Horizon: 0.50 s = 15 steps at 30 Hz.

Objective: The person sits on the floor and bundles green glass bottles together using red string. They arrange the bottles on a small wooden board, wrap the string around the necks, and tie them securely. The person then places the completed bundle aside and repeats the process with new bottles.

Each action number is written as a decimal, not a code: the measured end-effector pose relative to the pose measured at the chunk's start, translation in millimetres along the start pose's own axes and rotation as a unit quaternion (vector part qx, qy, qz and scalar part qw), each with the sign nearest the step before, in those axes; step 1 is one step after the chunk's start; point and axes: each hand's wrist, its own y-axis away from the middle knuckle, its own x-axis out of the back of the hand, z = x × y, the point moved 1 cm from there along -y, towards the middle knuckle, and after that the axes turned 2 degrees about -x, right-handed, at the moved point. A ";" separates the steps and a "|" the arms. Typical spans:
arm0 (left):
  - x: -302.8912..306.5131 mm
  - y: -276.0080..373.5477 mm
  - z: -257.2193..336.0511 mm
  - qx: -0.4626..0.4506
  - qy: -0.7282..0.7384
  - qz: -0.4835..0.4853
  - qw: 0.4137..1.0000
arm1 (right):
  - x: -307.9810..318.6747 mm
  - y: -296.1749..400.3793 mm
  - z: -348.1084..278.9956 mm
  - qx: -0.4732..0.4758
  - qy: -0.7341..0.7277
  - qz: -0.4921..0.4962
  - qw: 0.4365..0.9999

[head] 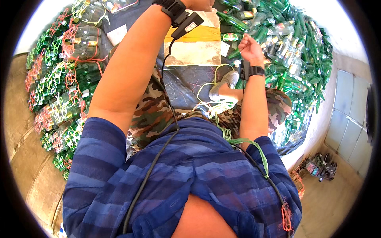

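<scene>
My left hand (pixel 200 4) is at the top edge of the view, partly cut off, over the far end of a worn board (pixel 193 55) with a yellow band (pixel 193 35). Its fingers look curled, and what they hold, if anything, is hidden. To the right, my right hand (pixel 250 49) is raised with loosely bent fingers and nothing visible in the palm. Just beyond its fingertips lies a green glass bottle (pixel 233 22); whether they touch is unclear. A labelled green bottle (pixel 229 37) lies beside the board.
A large heap of loose glass bottles (pixel 285 50) rises on the right. Bundles of bottles tied with coloured plastic twine (pixel 56 80) are stacked on the left. Pale twine (pixel 221 107) lies tangled by my shoe (pixel 224 84). A black cable (pixel 163 64) hangs from the left wrist device.
</scene>
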 end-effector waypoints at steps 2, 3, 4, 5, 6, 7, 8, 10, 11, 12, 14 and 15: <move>-0.2 1.5 -0.7 -0.002 0.004 0.014 1.000 | 37.3 -18.8 25.2 -0.047 -0.052 0.069 0.995; -0.9 3.4 -0.1 0.012 0.004 0.010 1.000 | 52.6 -25.8 37.1 -0.067 -0.062 0.097 0.991; -0.9 2.6 2.2 0.020 0.004 0.007 1.000 | 74.1 -33.2 47.6 -0.088 -0.078 0.122 0.986; -0.8 2.6 6.2 0.028 0.004 0.004 1.000 | 92.3 -40.2 55.5 -0.108 -0.094 0.147 0.979; 5.6 6.6 14.0 0.048 0.004 -0.006 0.999 | 100.7 -43.8 62.8 -0.113 -0.094 0.164 0.975; 3.5 10.1 12.7 0.055 0.010 0.003 0.998 | 103.0 -46.9 70.7 -0.118 -0.093 0.180 0.972; 1.2 13.5 12.1 0.049 0.014 0.016 0.999 | 105.0 -50.4 75.5 -0.120 -0.097 0.184 0.971; -1.0 12.6 13.9 0.068 0.049 -0.006 0.996 | 106.5 -59.3 84.7 -0.109 -0.060 0.208 0.970; -2.3 11.4 15.3 0.068 0.035 -0.014 0.997 | 108.8 -63.8 88.1 -0.103 -0.042 0.216 0.970; -2.3 11.7 15.4 0.053 0.032 -0.012 0.998 | 111.4 -67.8 91.0 -0.097 -0.014 0.213 0.972; 2.9 12.7 25.1 0.058 0.029 -0.015 0.998 | 120.3 -80.2 91.4 -0.108 0.002 0.212 0.971; 7.8 11.3 33.7 0.094 -0.002 -0.046 0.994 | 120.8 -85.5 91.0 -0.119 0.004 0.221 0.968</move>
